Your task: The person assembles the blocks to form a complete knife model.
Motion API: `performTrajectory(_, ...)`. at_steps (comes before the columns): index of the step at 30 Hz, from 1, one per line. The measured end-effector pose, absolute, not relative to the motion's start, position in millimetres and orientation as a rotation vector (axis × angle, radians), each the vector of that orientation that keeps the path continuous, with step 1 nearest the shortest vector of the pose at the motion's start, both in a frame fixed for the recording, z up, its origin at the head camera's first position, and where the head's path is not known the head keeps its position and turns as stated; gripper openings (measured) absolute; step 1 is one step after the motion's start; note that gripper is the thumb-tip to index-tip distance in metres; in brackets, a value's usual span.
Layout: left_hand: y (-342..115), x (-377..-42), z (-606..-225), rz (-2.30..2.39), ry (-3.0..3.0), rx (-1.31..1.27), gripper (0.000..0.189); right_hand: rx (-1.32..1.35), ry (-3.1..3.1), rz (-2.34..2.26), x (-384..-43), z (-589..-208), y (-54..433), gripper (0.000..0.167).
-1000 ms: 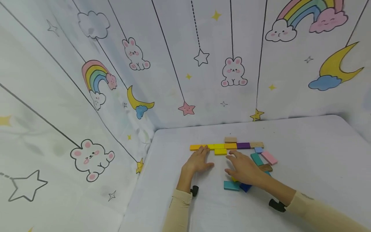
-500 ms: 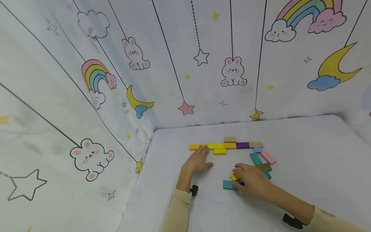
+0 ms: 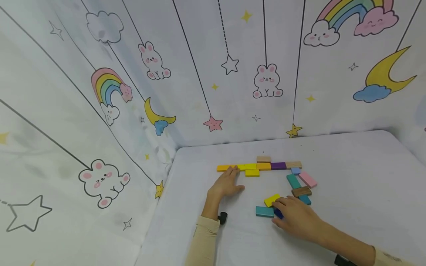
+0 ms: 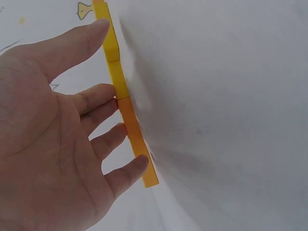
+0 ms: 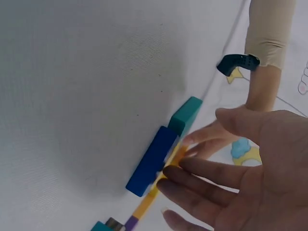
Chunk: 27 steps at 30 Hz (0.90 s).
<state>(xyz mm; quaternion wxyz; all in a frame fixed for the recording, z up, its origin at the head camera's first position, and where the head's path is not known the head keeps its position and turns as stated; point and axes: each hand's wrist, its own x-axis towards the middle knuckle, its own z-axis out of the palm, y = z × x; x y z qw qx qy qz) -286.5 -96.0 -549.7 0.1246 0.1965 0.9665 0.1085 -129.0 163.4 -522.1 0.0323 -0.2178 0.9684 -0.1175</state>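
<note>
In the head view my left hand [image 3: 226,184] touches a straight row of wooden blocks with extended fingertips, along the orange block [image 3: 223,168] and the yellow block [image 3: 244,167] beside it. The left wrist view shows its palm, the thumb spread apart over a yellow stretch of the row. My right hand [image 3: 296,218] is low over a loose group at the front: a dark blue block [image 5: 151,161], a yellow block [image 3: 271,200] and a teal block [image 3: 264,211]. Its fingers extend beside the dark blue block in the right wrist view; nothing is gripped. The hand partly covers that block in the head view.
The row continues right with a purple block [image 3: 278,166] and a tan block [image 3: 294,165]. A curve of blocks runs down from there: light blue [image 3: 295,171], pink [image 3: 308,179], green [image 3: 294,181], brown [image 3: 301,191] and blue [image 3: 304,199]. Patterned cloth [image 3: 193,74] hangs behind the white table [image 3: 352,177].
My right hand has moved from below the row toward the front and right, down to the dark blue block, uncovering the yellow and brown blocks. My left hand has stayed on the row.
</note>
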Motion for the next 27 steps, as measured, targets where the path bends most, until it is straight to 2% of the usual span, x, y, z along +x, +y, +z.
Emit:
performTrajectory(11,-100,-281,-537,0.357,2.809,0.595,0.075,-0.913,3.008,-0.057,-128,-537,162,0.064)
performTrajectory(27,-100,-283,-539,0.357,2.816,0.620,0.073,-0.939,3.097,-0.104,-140,-542,162,0.070)
